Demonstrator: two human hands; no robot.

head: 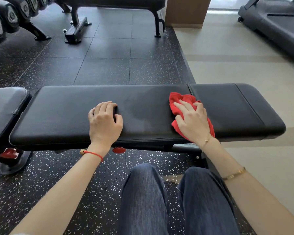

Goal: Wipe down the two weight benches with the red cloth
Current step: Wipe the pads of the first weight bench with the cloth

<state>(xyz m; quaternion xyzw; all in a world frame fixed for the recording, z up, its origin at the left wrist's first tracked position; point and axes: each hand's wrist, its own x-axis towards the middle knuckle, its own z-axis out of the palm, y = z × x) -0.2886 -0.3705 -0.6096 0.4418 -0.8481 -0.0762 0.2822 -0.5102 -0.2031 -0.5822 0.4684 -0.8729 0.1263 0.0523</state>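
I log these: dumbbell rack (8, 19), far beyond the left hand at upper left; treadmill (277, 22), well beyond the right hand at upper right; wooden pillar (187, 11), far ahead between them; speckled rubber floor (58, 175) beneath.

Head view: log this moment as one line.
right hand presses red cloth on near bench | left hand rests on pad | far bench untouched

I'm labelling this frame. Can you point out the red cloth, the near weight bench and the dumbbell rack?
red cloth (177, 97): head view, bunched upper part beyond the fingers.
near weight bench (61, 114): head view, bare long pad.
dumbbell rack (12, 16): head view, dumbbell end, top left.
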